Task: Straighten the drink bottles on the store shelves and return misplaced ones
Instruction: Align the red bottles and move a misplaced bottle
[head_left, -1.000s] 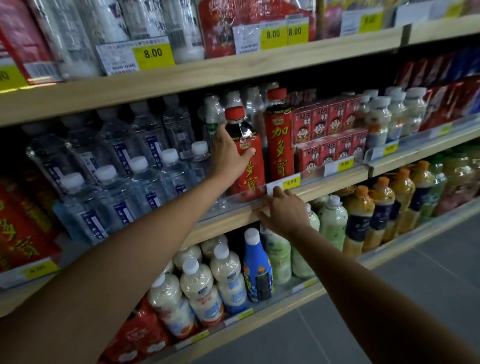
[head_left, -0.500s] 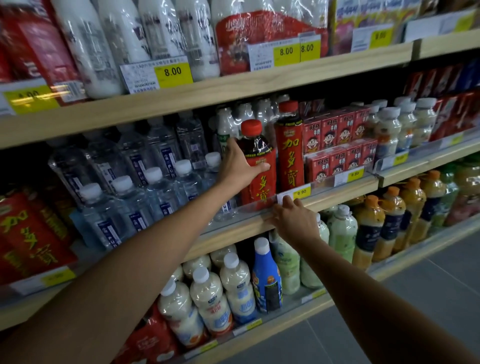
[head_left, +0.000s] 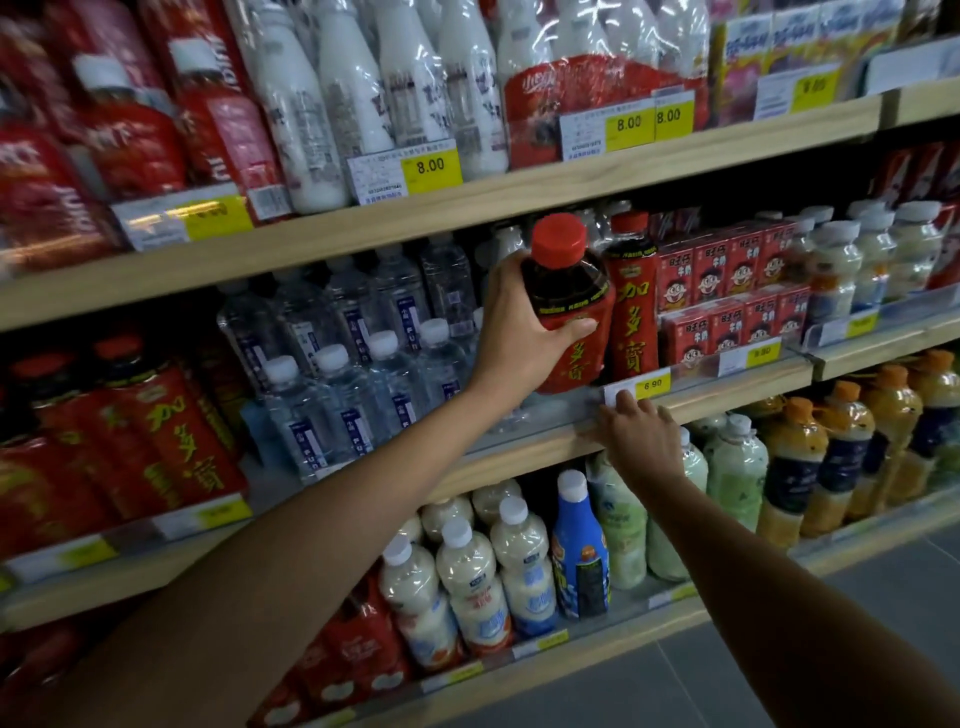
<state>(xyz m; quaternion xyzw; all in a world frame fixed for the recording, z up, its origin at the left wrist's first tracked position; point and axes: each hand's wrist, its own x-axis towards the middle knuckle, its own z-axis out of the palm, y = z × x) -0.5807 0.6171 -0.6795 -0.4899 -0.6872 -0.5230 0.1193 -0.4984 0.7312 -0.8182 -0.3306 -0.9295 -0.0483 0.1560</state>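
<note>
1. Left grip (head_left: 524, 332) is clasped round the red-capped tea bottle (head_left: 569, 306). The thumb is laid across the front of the label, and the fingers are hidden behind the bottle. Water bottles (head_left: 358, 374) are ranked at 9 o'clock of this grip, on the same shelf.
2. The tea bottle is held at the front of the middle shelf (head_left: 737, 397), with its base low against the clear front rail. Whether the base rests on the board or is lifted off it cannot be told.
3. Its long axis is run from 12 to 6 o'clock. The cap is at 12 and tipped out toward the viewer, so the cap's top face is shown, and the label is turned outward.
4. A twin bottle (head_left: 631, 306) of the same brand is stood upright at 3 o'clock, touching or just beside the held one. Red milk cartons (head_left: 727, 291) are stacked further along at 3 o'clock.
5. Right grip (head_left: 639, 436) is relaxed and nothing is held in it. Its fingertips are rested on the shelf edge at 5 o'clock of the bottle, just below the 6.90 price tag (head_left: 652, 384).
6. The straightening step is judged to be in hand, since the bottle matches its neighbour. For the next move, the bottle would need to be brought upright, set flat behind the rail and faced like its twin, without the twin being knocked toward the cartons.
</note>
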